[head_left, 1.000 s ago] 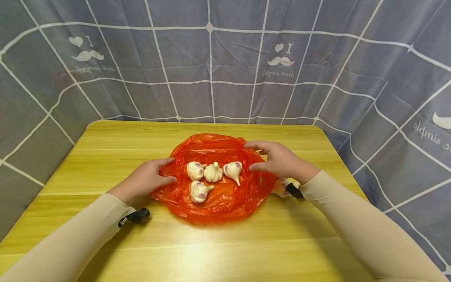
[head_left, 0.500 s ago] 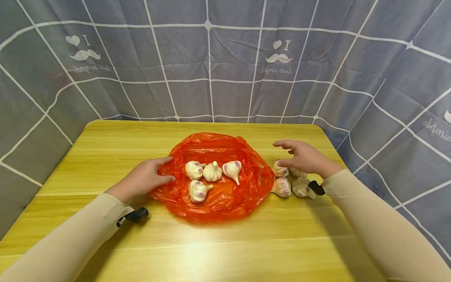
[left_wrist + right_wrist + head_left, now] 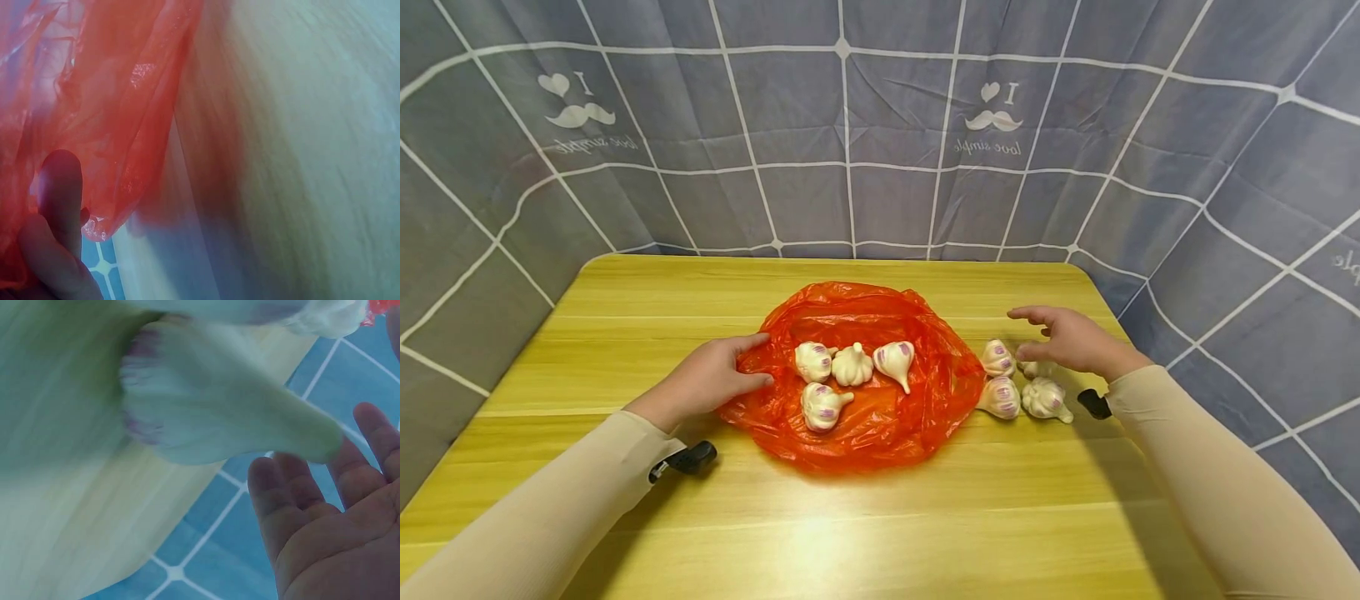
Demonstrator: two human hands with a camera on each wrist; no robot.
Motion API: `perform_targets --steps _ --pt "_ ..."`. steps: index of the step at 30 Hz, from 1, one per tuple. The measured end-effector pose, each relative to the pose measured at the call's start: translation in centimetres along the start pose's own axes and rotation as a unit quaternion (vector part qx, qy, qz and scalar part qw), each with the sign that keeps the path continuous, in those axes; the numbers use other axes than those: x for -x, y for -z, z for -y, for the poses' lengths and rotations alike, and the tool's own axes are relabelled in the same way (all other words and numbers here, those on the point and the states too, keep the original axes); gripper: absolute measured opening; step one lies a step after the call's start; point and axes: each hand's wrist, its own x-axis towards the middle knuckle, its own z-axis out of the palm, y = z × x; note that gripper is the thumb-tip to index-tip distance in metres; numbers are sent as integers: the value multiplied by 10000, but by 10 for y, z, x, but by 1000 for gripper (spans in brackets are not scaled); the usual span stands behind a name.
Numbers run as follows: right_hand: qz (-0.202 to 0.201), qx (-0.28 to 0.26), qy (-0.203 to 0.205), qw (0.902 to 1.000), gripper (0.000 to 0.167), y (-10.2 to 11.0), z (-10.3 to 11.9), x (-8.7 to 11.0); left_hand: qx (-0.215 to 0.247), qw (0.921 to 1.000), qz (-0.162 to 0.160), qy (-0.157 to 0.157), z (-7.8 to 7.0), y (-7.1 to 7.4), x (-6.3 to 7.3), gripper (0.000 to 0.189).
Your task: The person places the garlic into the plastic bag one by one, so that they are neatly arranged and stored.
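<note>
A red plastic bag point(image 3: 865, 442) lies spread wide on the table with several garlic bulbs point(image 3: 852, 365) inside it. My left hand point(image 3: 703, 382) touches the bag's left rim, thumb and fingers apart; the left wrist view shows red film point(image 3: 125, 112) around its fingertips. To the right of the bag, several more garlic bulbs point(image 3: 1001, 397) sit in a cluster on the wood. My right hand point(image 3: 1075, 340) hovers over the back right of that cluster, fingers extended and holding nothing, partly hiding one bulb. In the right wrist view, a bulb's stem point(image 3: 300, 431) appears close to those fingers.
The yellow wooden table point(image 3: 820, 533) ends at a grey checked curtain point(image 3: 895, 150) behind and on both sides. Black wrist straps or mounts show at the left cuff point(image 3: 694, 458) and the right cuff point(image 3: 1094, 404).
My right hand has left the bag's right rim and moved right, over the loose garlic bulbs. The left hand has stayed at the left rim. Garlic in the bag has not shifted.
</note>
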Motion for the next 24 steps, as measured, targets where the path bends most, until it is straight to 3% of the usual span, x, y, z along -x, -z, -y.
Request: perform_targets --steps 11,24 --pt "233 -198 -135 9994 77 -3 -17 2 24 10000 -9 1 2 -1 1 79" --pt "332 -61 -211 9992 74 -10 -28 -1 -52 10000 -21 -37 3 -1 -1 78"
